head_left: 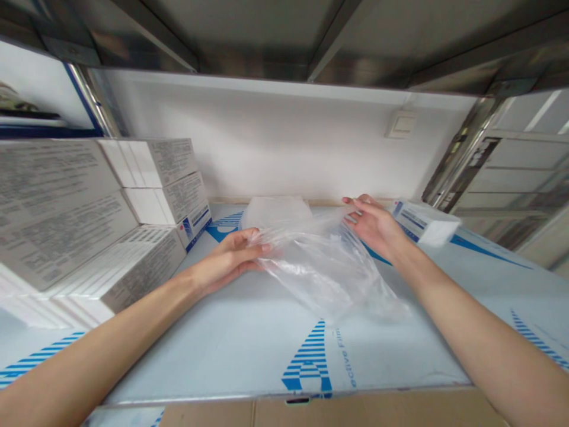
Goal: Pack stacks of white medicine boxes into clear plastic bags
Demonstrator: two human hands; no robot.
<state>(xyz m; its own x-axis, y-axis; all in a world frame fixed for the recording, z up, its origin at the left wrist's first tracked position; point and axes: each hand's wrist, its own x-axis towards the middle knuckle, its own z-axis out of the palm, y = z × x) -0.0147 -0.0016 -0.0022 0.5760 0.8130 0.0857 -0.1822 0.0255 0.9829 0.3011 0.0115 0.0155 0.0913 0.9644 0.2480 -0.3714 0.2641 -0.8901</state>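
A clear, crumpled plastic bag (326, 276) stretches between my two hands above the film-covered shelf. On its left edge, my left hand (237, 255) pinches the thin film between thumb and fingers. My right hand (367, 219) is at the bag's upper right edge, its fingers curled by the film; the exact grip there is partly lost in the transparent plastic. Just behind the bag, a translucent whitish block-like item (278, 207) lies near the wall, and I cannot make out what it is.
White printed boxes (155, 196) are stacked at the left. A smaller white-and-blue box (424, 222) sits at the right, close to my right forearm. Blue-marked protective film covers the shelf (213, 350). A metal shelf (253, 35) hangs overhead. Brown cardboard (213, 415) lies below the front edge.
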